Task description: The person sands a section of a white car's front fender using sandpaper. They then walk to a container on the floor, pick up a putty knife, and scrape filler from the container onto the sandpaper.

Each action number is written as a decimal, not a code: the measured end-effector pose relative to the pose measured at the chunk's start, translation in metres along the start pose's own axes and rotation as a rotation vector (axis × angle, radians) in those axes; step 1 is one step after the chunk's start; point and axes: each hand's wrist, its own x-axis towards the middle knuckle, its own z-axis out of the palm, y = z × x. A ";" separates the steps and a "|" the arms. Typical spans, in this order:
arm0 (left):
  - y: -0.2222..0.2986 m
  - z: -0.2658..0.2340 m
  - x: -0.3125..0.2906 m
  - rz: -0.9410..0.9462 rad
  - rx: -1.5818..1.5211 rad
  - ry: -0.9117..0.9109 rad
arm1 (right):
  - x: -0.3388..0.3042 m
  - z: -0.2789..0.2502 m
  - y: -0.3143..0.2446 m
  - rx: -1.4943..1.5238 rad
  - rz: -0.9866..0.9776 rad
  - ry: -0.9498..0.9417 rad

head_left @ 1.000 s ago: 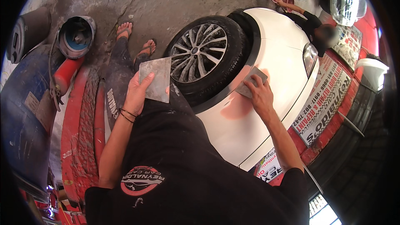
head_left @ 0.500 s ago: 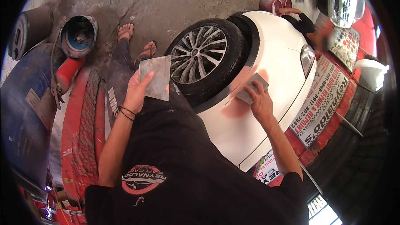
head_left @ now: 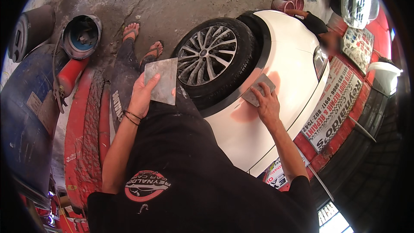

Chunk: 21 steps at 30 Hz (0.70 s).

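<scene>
My left hand (head_left: pixel 144 89) is closed on the edge of a flat grey metal plate (head_left: pixel 162 82), thumb on top, held over my thigh beside the wheel. My right hand (head_left: pixel 267 104) grips a thin grey rectangular putty spreader (head_left: pixel 261 87), fingers spread over its upper face. The spreader lies against the white car fender (head_left: pixel 233 133), across a pinkish-brown patch (head_left: pixel 246 111) next to the wheel arch. Its underside is hidden. The wheel (head_left: pixel 207 54), with a black tyre and silver spokes, stands between the two hands, a little farther away.
A co-worker's arm (head_left: pixel 314 25) reaches beside reddish buckets (head_left: pixel 283 5) past the car's far end. On the left stand a blue drum (head_left: pixel 26 112), a red cylinder (head_left: pixel 71 77) and an open container (head_left: pixel 82 39). Red panels with a banner (head_left: pixel 334 103) line the right.
My right hand and the spreader have shifted slightly left across the patch. The left hand with the plate stays nearly still. The co-worker's head and arm have moved a little.
</scene>
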 end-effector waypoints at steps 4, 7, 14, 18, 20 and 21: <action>-0.001 -0.002 0.000 0.001 0.004 0.001 | 0.001 0.000 -0.001 -0.017 0.007 -0.002; 0.000 -0.001 -0.001 -0.006 0.003 -0.003 | 0.005 0.000 -0.002 -0.047 0.001 0.017; 0.003 0.001 -0.002 -0.006 0.010 -0.006 | 0.013 -0.012 -0.012 -0.160 0.014 -0.048; 0.004 -0.001 -0.004 0.002 0.017 -0.009 | 0.009 -0.033 -0.016 -0.212 0.016 -0.136; 0.003 -0.003 -0.002 0.000 0.017 -0.013 | 0.001 -0.036 -0.015 -0.097 0.036 -0.089; 0.002 -0.004 -0.001 -0.001 0.010 -0.015 | -0.003 -0.037 -0.015 -0.039 0.042 -0.067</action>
